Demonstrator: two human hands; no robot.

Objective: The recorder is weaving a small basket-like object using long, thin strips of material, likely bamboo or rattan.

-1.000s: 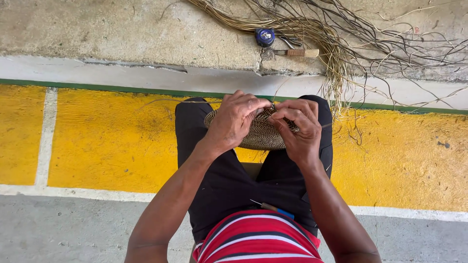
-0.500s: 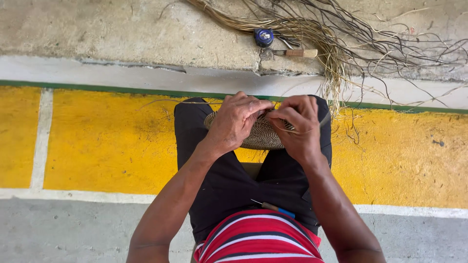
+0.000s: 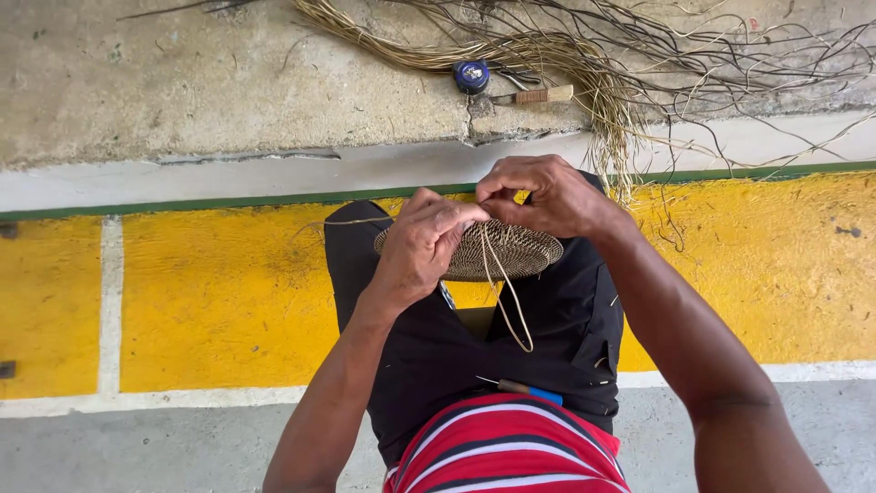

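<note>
Woven disc [image 3: 511, 251] rests across the lap on black trousers [image 3: 547, 319], held flat-ish, tilted slightly; round, tan, tight coiled weave, fine ribbing visible; loose fibre strands [image 3: 506, 297] hang from its near edge in a loop; left hand [image 3: 424, 242] at the disc's left rim, grip closed, fingertips pinching the strands at the weave; right hand [image 3: 543, 196] over the disc's far edge, fingers curled shut on the rim; beyond the disc, on the concrete ledge [image 3: 228, 82], a bundle of raw fibres [image 3: 584, 55], a blue round object [image 3: 472, 76] and a wooden-handled tool [image 3: 538, 94]; blue-handled tool [image 3: 529, 391] at the waist, nearer than the disc.
</note>
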